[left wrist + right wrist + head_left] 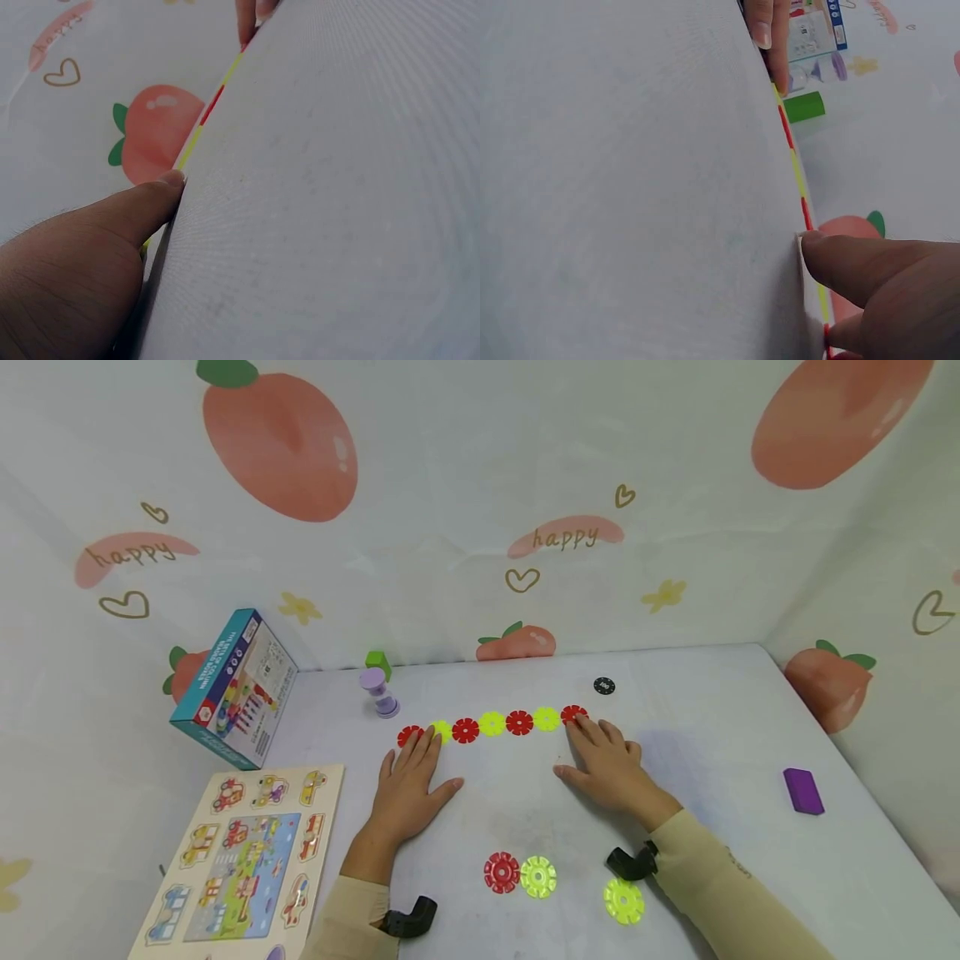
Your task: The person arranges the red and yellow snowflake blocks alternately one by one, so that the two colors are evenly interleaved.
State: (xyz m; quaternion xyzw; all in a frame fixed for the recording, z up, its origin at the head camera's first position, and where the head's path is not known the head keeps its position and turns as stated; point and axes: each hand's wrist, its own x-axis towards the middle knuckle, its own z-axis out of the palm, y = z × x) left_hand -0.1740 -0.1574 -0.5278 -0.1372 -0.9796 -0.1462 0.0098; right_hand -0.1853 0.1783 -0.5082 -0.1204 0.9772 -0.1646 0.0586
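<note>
A row of flat notched discs, red and yellow by turns, lies across the table. My left hand lies flat at its left end, straight fingertips on the end red disc and the edge of the yellow one beside it. At the other end my right hand touches the last red disc with outstretched fingers. Both thumbs point inward below the row. In the left wrist view the left thumb shows near the row, seen edge-on; the right wrist view shows the right thumb.
Nearer me lie a red disc touching a yellow disc, and another yellow disc by the right sleeve. Left are a puzzle board and a box. Behind stand a purple hourglass, green block and black chip; right, a purple block.
</note>
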